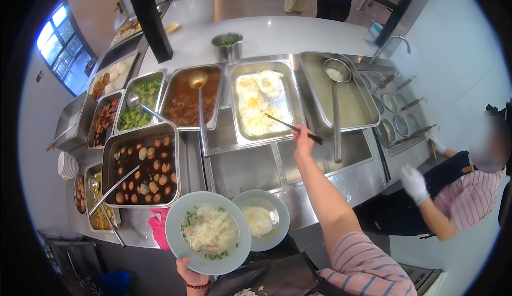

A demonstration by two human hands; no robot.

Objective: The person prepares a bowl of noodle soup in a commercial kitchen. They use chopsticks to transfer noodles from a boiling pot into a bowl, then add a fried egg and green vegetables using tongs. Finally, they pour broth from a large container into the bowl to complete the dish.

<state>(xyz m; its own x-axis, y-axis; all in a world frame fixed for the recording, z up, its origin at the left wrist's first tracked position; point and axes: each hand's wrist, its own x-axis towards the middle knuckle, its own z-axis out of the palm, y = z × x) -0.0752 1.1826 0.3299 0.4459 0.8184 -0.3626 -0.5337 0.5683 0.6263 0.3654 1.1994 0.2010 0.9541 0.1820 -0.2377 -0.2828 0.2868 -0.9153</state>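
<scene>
My left hand grips the rim of a pale bowl of wontons in broth with chopped green onion. Just right of it, at the counter's near edge, is a second pale bowl with a fried egg in broth. My right hand holds dark chopsticks; their tips reach over the fried eggs in a steel tray. Between the tips no egg is lifted. A ladle rests in the broth pan to the right.
Left are pans of marinated eggs, brown stew and greens, with ladles. A steel pot stands behind. Noodle strainers and a faucet are at right, beside a co-worker with gloved hands. A pink cloth lies near the bowls.
</scene>
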